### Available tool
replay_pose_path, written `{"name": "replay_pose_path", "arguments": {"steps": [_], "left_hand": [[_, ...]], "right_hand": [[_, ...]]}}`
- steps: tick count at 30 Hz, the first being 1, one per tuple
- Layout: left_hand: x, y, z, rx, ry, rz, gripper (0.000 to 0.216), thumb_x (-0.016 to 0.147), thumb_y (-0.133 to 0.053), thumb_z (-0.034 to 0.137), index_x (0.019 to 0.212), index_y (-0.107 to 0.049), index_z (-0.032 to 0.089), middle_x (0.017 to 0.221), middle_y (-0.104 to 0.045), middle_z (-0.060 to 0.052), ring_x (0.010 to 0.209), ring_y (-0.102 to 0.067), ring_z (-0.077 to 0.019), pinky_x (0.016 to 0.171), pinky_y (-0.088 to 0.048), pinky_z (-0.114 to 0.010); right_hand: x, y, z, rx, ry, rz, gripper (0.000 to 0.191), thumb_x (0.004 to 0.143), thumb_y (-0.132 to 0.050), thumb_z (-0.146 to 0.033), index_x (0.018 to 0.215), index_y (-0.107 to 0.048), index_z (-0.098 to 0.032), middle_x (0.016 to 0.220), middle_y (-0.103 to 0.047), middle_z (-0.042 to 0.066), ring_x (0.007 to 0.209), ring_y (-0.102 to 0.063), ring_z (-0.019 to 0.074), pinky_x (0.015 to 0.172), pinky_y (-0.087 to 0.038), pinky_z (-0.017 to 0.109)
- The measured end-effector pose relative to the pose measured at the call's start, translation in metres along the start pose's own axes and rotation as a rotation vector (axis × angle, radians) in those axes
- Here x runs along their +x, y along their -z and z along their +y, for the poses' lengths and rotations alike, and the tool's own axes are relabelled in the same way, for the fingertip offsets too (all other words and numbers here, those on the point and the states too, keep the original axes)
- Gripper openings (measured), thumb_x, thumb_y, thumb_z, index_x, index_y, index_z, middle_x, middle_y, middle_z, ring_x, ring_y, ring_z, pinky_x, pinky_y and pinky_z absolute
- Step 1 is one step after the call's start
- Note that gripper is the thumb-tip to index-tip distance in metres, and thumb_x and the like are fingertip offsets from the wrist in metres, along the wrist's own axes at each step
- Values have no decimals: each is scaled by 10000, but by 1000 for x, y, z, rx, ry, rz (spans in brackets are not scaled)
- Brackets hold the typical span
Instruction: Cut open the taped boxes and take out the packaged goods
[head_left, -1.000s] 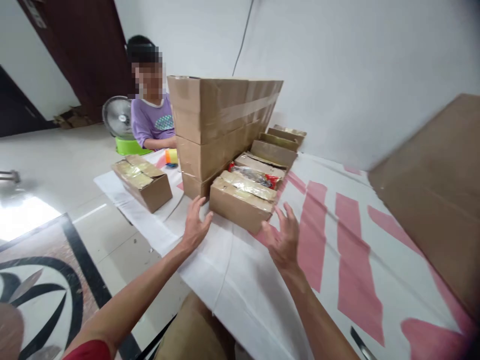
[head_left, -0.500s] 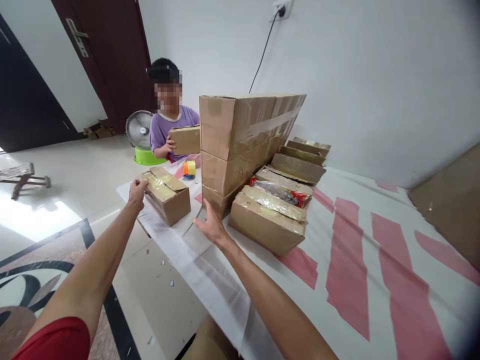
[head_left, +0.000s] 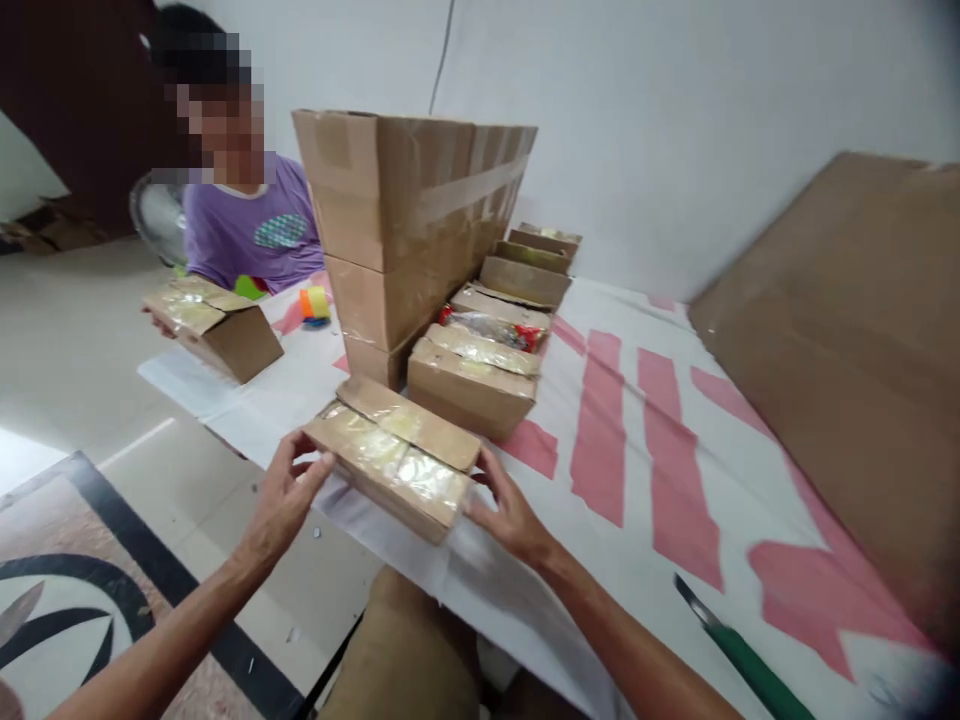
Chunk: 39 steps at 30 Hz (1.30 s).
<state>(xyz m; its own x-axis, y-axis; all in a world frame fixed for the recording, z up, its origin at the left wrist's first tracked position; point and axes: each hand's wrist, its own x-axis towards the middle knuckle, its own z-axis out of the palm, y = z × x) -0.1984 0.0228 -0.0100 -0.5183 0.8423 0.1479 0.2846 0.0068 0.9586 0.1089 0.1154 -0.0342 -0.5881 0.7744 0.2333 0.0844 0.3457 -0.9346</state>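
A small taped cardboard box [head_left: 397, 455] is held between both my hands over the near edge of the white and pink sheet [head_left: 660, 470]. My left hand [head_left: 281, 500] grips its left end and my right hand [head_left: 506, 510] its right end. Clear tape shines across the box's top flaps. Just behind it lies a similar taped box [head_left: 472, 385], first of a row running back along a tall stack of long cartons [head_left: 405, 220].
A person in a purple shirt [head_left: 251, 230] sits across, a hand on another taped box [head_left: 214, 325]. A tape roll [head_left: 315, 303] lies near them. A green-handled knife [head_left: 739, 655] lies at the lower right. A large cardboard sheet [head_left: 855, 350] leans on the right.
My hands reached left to the small box, took hold of it and brought it in front of me. The other person has set another box down at the left.
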Motion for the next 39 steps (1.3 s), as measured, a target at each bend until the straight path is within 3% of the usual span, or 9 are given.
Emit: {"name": "replay_pose_path", "arguments": {"steps": [4, 8, 15, 19, 23, 27, 32, 36, 39], "left_hand": [[-53, -64, 23, 0, -52, -219, 511, 843, -690, 558, 1211, -605, 214, 1183, -673, -96, 1077, -636, -274, 950, -527, -437], [-96, -109, 36, 34, -102, -352, 469, 877, -667, 523, 1230, -599, 222, 1222, -667, -102, 1092, -635, -273, 1002, -512, -465], [-113, -108, 54, 72, -271, -232, 486, 933, -639, 487, 1346, -562, 244, 1393, -578, -119, 1273, -581, -279, 1104, -472, -463], [-86, -117, 81, 180, -577, -258, 312, 909, -685, 411, 1170, -705, 240, 1461, -545, -104, 1384, -525, -296, 1172, -425, -490], [-62, -143, 87, 163, -570, -439, 292, 896, -667, 443, 1055, -788, 230, 1511, -544, -117, 1415, -512, -333, 1173, -430, -532], [-72, -158, 77, 77, -436, -485, 335, 891, -655, 416, 1106, -794, 201, 1569, -506, -151, 1466, -474, -364, 1200, -398, -560], [-112, -162, 73, 90, -392, -405, 358, 922, -612, 331, 1228, -751, 206, 1684, -345, -141, 1550, -357, -347, 1231, -359, -556], [-122, -166, 75, 86, -346, -385, 374, 887, -620, 277, 1234, -741, 204, 1698, -310, -135, 1565, -326, -358, 1244, -336, -565], [-121, -169, 75, 88, -330, -366, 397, 859, -605, 233, 1232, -738, 201, 1689, -322, -137, 1570, -316, -355, 1249, -323, -573]], "right_hand": [[-91, 69, -27, 2, -122, 106, 785, 876, -697, -569, 1548, -446, -251, 1554, -534, 155, 1379, -562, 335, 1076, -515, 493], [-158, 97, -43, -14, -231, 274, 705, 892, -679, -491, 1533, -470, -285, 1539, -561, 123, 1382, -569, 317, 1115, -486, 497], [-242, 127, -19, -601, -332, 661, 563, 930, -604, -436, 1447, -551, -218, 1437, -641, 162, 1299, -616, 326, 1028, -519, 508], [-278, 139, -1, -1083, -417, 539, 407, 936, -564, -369, 1272, -674, -167, 1333, -698, 179, 1228, -625, 378, 995, -495, 541], [-284, 138, 11, -1239, -480, 446, 388, 982, -456, -258, 1293, -658, -144, 1235, -728, 181, 1102, -663, 348, 902, -522, 496], [-283, 145, 4, -1104, -351, 538, 361, 984, -454, -281, 1252, -668, -166, 1173, -742, 149, 1065, -683, 312, 913, -549, 469], [-267, 147, -72, -896, -155, 654, 356, 1019, -539, -317, 1355, -623, -235, 1263, -711, 105, 1104, -693, 255, 903, -571, 375], [-217, 123, -142, -932, 96, 275, 385, 1012, -549, -198, 1393, -590, -237, 1262, -705, 104, 1132, -684, 234, 962, -564, 358], [-178, 102, -161, -1042, 152, 12, 354, 997, -504, -131, 1333, -609, -175, 1185, -720, 124, 1059, -693, 243, 864, -593, 356]]}}
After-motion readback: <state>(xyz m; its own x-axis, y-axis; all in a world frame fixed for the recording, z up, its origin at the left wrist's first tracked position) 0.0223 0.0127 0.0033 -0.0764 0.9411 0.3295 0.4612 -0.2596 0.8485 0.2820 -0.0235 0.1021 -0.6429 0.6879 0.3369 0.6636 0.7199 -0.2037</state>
